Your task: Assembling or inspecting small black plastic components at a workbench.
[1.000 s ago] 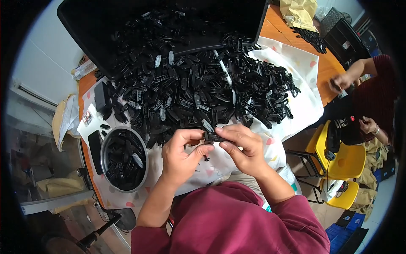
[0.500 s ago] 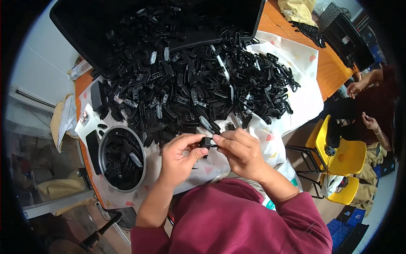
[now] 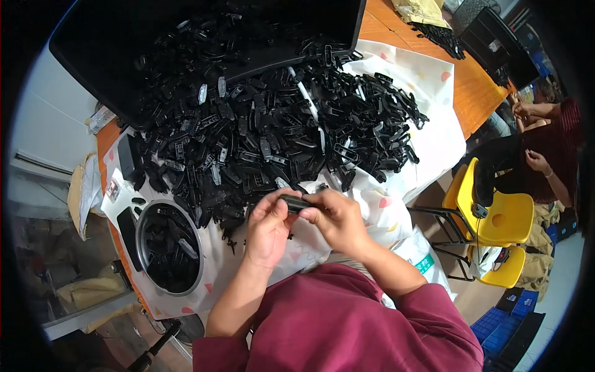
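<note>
Both hands meet at a small elongated black plastic part (image 3: 295,203) in front of the pile. My left hand (image 3: 266,228) pinches its left end between thumb and fingers. On the other end are the thumb and fingertips of my right hand (image 3: 339,218), which partly hide it. Just beyond them spreads a large heap of similar black plastic parts (image 3: 248,133), a few with grey faces. It spills out of a tipped black bin (image 3: 77,68). To the left, a round metal-rimmed bowl (image 3: 201,251) holds more black parts.
A patterned white sheet (image 3: 434,152) covers the orange wooden table (image 3: 480,108). Beside the bowl lies a dark phone-like slab (image 3: 127,232); a black box (image 3: 129,155) sits behind it. A white strip (image 3: 304,93) crosses the heap. Yellow chairs (image 3: 505,217) and another person (image 3: 545,155) are at right.
The black part has turned and now shows its long side between my fingers. My view has shifted a little, so the heap and bowl sit further left.
</note>
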Motion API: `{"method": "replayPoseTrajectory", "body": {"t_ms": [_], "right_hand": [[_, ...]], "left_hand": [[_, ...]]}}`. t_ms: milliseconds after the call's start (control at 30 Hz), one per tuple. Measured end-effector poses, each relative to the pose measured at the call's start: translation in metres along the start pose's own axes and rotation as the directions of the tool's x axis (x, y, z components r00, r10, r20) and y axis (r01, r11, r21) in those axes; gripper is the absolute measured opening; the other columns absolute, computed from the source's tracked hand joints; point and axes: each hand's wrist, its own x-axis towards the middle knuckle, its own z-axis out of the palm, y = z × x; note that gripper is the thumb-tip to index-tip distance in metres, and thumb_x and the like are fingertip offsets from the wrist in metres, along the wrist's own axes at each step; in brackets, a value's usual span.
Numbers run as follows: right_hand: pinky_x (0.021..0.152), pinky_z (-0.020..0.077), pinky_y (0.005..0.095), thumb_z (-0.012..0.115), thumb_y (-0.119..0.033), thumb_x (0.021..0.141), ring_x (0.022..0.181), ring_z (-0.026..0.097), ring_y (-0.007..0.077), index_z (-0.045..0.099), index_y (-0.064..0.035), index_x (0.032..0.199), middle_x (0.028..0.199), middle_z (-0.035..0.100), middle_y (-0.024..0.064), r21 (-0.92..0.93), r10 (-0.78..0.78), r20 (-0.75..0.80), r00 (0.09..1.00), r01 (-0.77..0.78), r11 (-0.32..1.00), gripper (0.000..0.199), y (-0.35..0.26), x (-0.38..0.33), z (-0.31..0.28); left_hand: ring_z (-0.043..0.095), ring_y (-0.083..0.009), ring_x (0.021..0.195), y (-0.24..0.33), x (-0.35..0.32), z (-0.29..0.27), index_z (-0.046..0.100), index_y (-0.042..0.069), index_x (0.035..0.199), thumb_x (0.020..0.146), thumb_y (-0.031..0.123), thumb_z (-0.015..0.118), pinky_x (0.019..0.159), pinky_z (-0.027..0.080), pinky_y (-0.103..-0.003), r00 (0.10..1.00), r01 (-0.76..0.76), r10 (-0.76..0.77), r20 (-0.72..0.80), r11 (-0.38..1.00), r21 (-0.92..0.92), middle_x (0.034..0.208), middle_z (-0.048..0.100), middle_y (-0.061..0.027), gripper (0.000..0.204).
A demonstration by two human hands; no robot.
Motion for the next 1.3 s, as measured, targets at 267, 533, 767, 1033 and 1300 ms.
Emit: {"method": "replayPoseTrajectory", "body": {"t_ms": [267,533,767,1033,1300], "right_hand": [[0.053,0.0441,0.0237,0.069,-0.012,0.073,0.06,0.057,0.0141,0.056,-0.0007,0.096,0.075,0.06,0.0092,0.025,-0.049,-0.094,0.994,0.052,0.998,0.029,0.022,0.009,0.001],[0.067,0.046,0.0341,0.07,-0.013,0.064,0.08,0.056,0.0269,0.058,-0.0038,0.099,0.093,0.057,0.0105,-0.625,-0.254,-0.102,0.962,0.136,0.768,0.038,0.039,0.056,-0.046],[0.06,0.0484,0.0264,0.064,-0.004,0.072,0.071,0.058,0.0173,0.055,-0.0033,0.107,0.091,0.057,0.0073,-0.295,-0.121,-0.163,0.979,0.069,0.953,0.037,0.036,0.053,-0.051],[0.078,0.0444,0.0243,0.062,0.001,0.076,0.091,0.055,0.0142,0.059,0.0004,0.105,0.101,0.058,0.0095,0.396,-0.094,-0.109,0.99,0.13,0.909,0.029,0.01,0.029,-0.019],[0.067,0.0484,0.0237,0.06,0.004,0.076,0.078,0.058,0.014,0.056,0.0026,0.107,0.092,0.058,0.01,0.484,-0.1,-0.07,0.992,0.122,0.867,0.031,-0.004,0.005,-0.015]], "left_hand": [[0.054,-0.0172,0.095,-0.007,0.019,0.01,0.051,0.004,0.111,0.083,0.016,0.058,0.083,0.042,-0.031,0.998,-0.016,0.018,-0.057,0.999,0.04,0.105,0.057,-0.0107,0.031],[0.057,-0.0179,0.072,0.001,0.056,-0.018,0.056,0.002,0.092,0.082,0.017,0.052,0.067,0.045,-0.03,0.842,-0.066,0.537,-0.044,0.183,0.981,0.079,0.057,-0.0083,0.018],[0.058,-0.0266,0.072,0.002,0.059,0.014,0.058,0.003,0.083,0.073,0.024,0.064,0.065,0.045,-0.034,0.93,0.09,0.367,-0.017,-0.184,0.979,0.085,0.059,-0.0115,0.024],[0.056,-0.0149,0.077,0.023,0.024,0.032,0.056,0.001,0.099,0.068,-0.001,0.064,0.067,0.045,-0.027,0.9,-0.368,0.371,0.23,0.36,0.857,0.086,0.057,-0.0085,0.032],[0.052,-0.0049,0.068,0.031,0.004,0.023,0.059,0.001,0.093,0.069,0.003,0.07,0.05,0.042,-0.017,0.792,-0.594,0.488,0.367,0.481,0.645,0.088,0.057,-0.0048,0.027]]}}
